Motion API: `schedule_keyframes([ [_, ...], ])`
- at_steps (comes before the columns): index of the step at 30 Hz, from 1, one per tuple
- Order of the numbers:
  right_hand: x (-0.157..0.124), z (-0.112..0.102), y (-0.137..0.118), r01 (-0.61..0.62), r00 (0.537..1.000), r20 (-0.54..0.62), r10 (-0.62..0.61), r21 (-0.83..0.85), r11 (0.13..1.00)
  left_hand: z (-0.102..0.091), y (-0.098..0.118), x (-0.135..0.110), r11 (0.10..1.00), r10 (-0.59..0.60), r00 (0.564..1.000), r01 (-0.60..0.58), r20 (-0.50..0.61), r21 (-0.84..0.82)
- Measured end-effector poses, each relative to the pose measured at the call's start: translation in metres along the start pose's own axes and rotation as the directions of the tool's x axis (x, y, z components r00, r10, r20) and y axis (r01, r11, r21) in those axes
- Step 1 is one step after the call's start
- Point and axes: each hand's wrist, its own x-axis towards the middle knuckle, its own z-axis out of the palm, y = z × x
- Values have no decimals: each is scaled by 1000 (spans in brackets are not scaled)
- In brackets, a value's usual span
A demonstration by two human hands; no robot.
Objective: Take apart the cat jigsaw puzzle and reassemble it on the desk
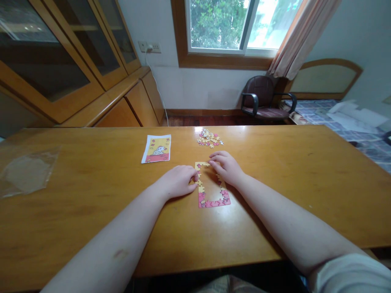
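Note:
A jigsaw border (pixel 214 203) of linked pieces lies on the table, yellow at its far end and pink at its near end. Bare wood shows inside the ring. My left hand (pixel 181 181) rests against the border's left side, its fingers curled over the edge and the thumb beside it. At the far right corner, my right hand (pixel 227 167) has thumb and fingertips closed on the border, hiding that corner. Beyond the border sits a heap of loose jigsaw pieces (pixel 209 139). The picture card (pixel 158 149), with a white animal on yellow and pink, lies to the left.
The wooden table (pixel 262 236) spans the view. A clear plastic bag (pixel 27 173) lies at its left. Behind stand a glass-fronted cabinet (pixel 100 81), an office chair (pixel 264 97) and a bed (pixel 324 114), with a window (pixel 220 26) above.

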Motion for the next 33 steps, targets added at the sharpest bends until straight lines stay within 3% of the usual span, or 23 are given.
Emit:
schedule_keyframes([
  [22, 0, -1, -1, 24, 1000, 9, -24, 3, 1000, -4, -4, -3, 998, 63, 998, -64, -26, -15],
  [26, 0, -1, -2, 51, 998, 28, -51, 4, 999, -7, 4, -5, 996, 87, 996, -86, 33, -26],
  [33, 1, -2, -2, 48, 998, 31, -49, 4, 999, -7, 21, -9, 999, -8, 991, 4, 132, 32],
])
